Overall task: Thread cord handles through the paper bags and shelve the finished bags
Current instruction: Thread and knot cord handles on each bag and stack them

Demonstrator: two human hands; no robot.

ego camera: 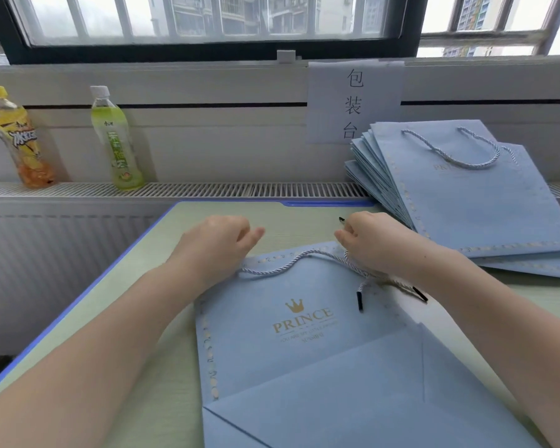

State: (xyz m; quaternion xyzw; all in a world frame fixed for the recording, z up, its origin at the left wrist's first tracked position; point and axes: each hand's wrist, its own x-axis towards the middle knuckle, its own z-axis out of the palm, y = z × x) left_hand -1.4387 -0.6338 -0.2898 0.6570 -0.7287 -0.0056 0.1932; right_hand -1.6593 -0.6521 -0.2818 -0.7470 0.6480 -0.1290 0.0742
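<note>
Pinching cord (291, 258) at flat blue bag (304, 334) top, left hand (217, 244) and right hand (369, 244) curled

A pale blue bag (304, 344) printed PRINCE lies flat on the counter (136, 286), a white twisted cord (291, 258) looped across its top edge, black tips showing. Blue bags lie in a stack (466, 202) at far right, the top one corded.

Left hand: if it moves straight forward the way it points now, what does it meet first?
Probably nothing on the table: the left hand points toward the vent ledge, between the green bottle and the bag stack. Depth is unclear.
</note>
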